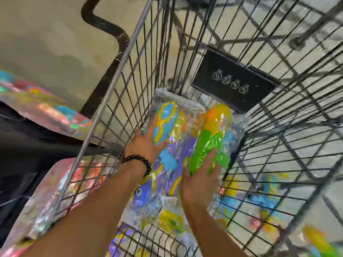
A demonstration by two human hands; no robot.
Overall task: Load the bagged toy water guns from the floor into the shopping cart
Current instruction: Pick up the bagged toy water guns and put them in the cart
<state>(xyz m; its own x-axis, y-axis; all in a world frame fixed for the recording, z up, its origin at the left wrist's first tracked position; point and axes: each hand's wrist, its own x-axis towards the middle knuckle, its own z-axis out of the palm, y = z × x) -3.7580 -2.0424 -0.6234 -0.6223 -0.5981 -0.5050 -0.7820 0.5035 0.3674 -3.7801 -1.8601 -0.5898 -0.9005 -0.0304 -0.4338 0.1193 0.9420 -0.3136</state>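
A large shopping cart of grey wire mesh (118,101) filled most of the head view, seen from above with its basket open toward the camera. Beneath and around it a pale, stained concrete floor (46,43) was visible through the wires. On the far wall of the basket a black rectangular plastic placard printed with four small white circular symbols (234,80) was fixed.

Outside the cart, to the left, further clear bags of brightly coloured toys (37,197) were seen lying in a blurred heap, and more coloured bagged toys (267,188) showed through the mesh on the right, at floor level.

Inside the basket, a stack of clear plastic bags of toy water guns in blue, yellow, purple, green and orange (178,151) was held low against the far end, just below the placard. The left hand (146,143) was laid against the left side of the stack, its fingers spread over a blue and yellow gun with the thumb pressed on the plastic. A bracelet of dark round beads (139,161) was worn on the left wrist. The right hand (201,179) was wrapped round the green gun at the stack's right side, thumb on top and fingers underneath.
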